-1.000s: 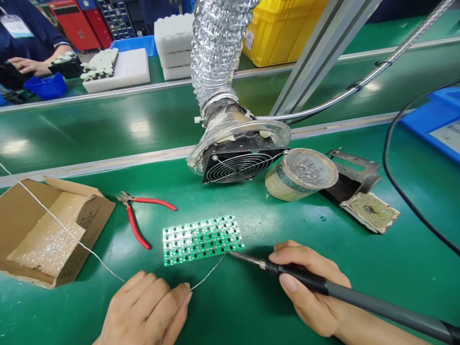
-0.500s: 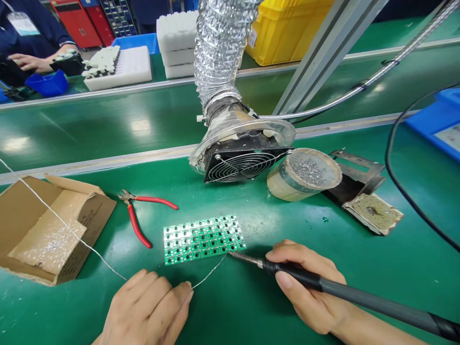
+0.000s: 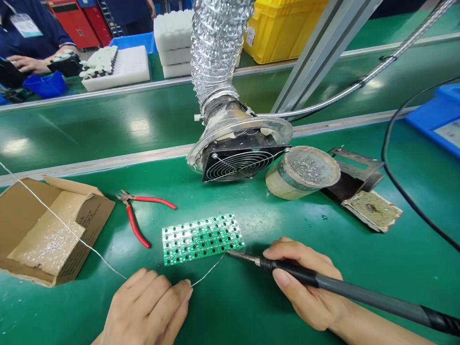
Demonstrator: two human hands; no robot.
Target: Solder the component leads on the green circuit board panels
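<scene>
A green circuit board panel [image 3: 202, 237] lies flat on the green bench mat. My right hand [image 3: 305, 287] is closed round a black soldering iron [image 3: 345, 290]; its metal tip meets the board's near right corner. My left hand [image 3: 147, 309] pinches a thin solder wire [image 3: 207, 271], and the wire's end reaches the same corner beside the iron tip. The rest of the wire runs away to the left over a cardboard box.
Red-handled cutters [image 3: 138, 215] lie left of the board, with an open cardboard box [image 3: 46, 230] further left. Behind stand a fume extractor fan [image 3: 239, 160] on a foil duct, a solder-dross tin [image 3: 302, 172] and an iron stand with sponge [image 3: 372, 211]. Another person's hand [image 3: 25, 62] works far left.
Both hands hold nearly the same pose. The iron tip and wire end stay at the board's near right corner; the view shifts only slightly.
</scene>
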